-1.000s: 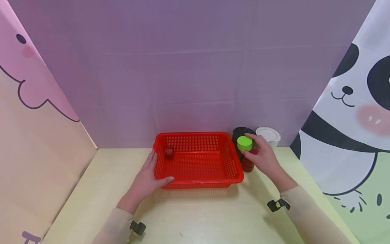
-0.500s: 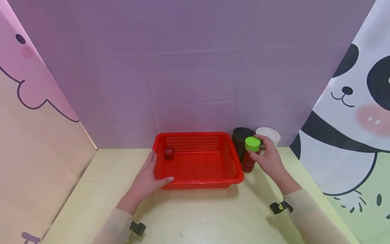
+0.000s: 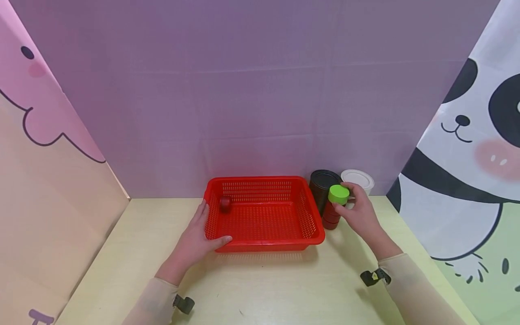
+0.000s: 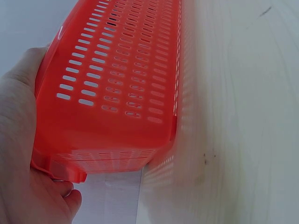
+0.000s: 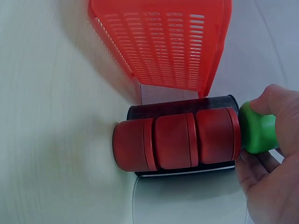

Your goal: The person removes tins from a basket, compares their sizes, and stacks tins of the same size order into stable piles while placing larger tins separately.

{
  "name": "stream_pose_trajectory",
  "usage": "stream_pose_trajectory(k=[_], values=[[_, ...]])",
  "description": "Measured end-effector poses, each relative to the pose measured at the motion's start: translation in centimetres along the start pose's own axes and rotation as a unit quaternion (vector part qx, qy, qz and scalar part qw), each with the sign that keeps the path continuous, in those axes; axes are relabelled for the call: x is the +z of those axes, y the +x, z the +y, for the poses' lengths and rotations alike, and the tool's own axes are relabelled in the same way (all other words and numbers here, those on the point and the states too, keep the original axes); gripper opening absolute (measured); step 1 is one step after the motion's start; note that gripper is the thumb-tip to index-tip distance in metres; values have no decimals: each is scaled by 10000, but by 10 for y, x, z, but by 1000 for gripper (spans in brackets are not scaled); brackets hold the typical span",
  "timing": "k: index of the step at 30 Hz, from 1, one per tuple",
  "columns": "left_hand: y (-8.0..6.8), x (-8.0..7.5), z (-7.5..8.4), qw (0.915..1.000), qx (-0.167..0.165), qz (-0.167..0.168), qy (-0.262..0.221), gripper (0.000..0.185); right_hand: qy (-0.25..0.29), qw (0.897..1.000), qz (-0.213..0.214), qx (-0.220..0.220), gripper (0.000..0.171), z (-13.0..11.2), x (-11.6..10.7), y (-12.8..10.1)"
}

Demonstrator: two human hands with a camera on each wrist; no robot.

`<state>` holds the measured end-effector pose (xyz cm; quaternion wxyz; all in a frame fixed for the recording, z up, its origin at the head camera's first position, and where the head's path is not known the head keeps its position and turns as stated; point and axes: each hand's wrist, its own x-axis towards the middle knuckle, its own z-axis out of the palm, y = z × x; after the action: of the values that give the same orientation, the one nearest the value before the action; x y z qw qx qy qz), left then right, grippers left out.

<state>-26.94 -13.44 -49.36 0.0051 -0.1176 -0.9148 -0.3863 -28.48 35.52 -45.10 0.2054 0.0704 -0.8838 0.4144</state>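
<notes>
My right hand (image 3: pixel 359 214) pinches a small green tin (image 3: pixel 339 194) between thumb and fingers. It sits at the top of an upright stack of red tins (image 3: pixel 331 220), three of them in the right wrist view. There, the green tin (image 5: pixel 259 130) meets the top red tin (image 5: pixel 217 135), slightly off line. My left hand (image 3: pixel 198 241) grips the front-left corner of a red plastic basket (image 3: pixel 260 248), thumb over the front rim and fingers along the left side. One small dark red tin (image 3: pixel 225 204) lies inside, near the basket's left wall.
A black canister (image 3: pixel 322 179) stands behind the stack, close to the basket's right side. To its right is a white lidded tub (image 3: pixel 357 178), partly behind my right hand. A purple cloth wall (image 3: pixel 260 99) rises at the table's back edge.
My right hand has carried the green tin rightward, then slightly lower, onto the top of the red stack. My left hand and the basket have stayed in place.
</notes>
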Motion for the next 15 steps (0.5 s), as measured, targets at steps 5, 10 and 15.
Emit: stream_pose_trajectory(k=[5,10,15], values=[[0,0,1,10000,-17,10,5,136,-5,10000,25,41,64,0,0,-1],[-2,-1,3,10000,-35,21,-14,135,-22,10000,62,11,64,1,0,-1],[-2,-1,4,10000,-48,10,-26,135,-36,10000,18,62,64,3,1,-1]])
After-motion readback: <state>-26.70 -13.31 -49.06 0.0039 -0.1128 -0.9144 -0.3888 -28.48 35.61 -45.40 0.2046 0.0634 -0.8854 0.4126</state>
